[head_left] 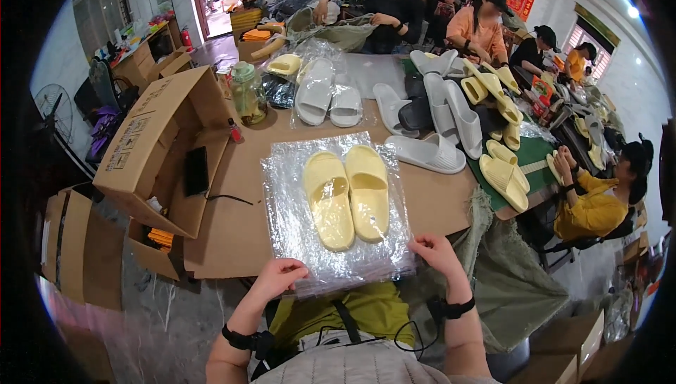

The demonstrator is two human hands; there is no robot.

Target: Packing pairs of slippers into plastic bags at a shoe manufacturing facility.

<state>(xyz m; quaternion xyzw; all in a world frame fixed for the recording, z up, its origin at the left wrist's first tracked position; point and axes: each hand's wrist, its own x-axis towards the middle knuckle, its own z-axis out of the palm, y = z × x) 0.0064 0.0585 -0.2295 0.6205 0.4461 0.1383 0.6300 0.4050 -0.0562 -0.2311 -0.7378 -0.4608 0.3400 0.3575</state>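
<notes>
A pair of pale yellow slippers (370, 204) lies side by side in front of me, toes pointing away. They are within the outline of a clear plastic bag (283, 197), which is flat and wrinkled; I cannot tell whether they are inside it or on top. My left hand (282, 277) is closed at the bag's near left corner, fingertips pinching its edge. At the near right corner, my right hand (438, 252) pinches the bag between thumb and fingers. The bag's near edge hangs slightly over the table's front, above my lap.
Brown cardboard (232, 236) covers the table. An open carton (151, 145) with a black phone-like device (197, 171) stands at left. Bagged grey slippers (315, 92) and a jar (248, 95) are beyond. Loose grey and yellow slippers (503, 176) pile up at right. Several people work around the table.
</notes>
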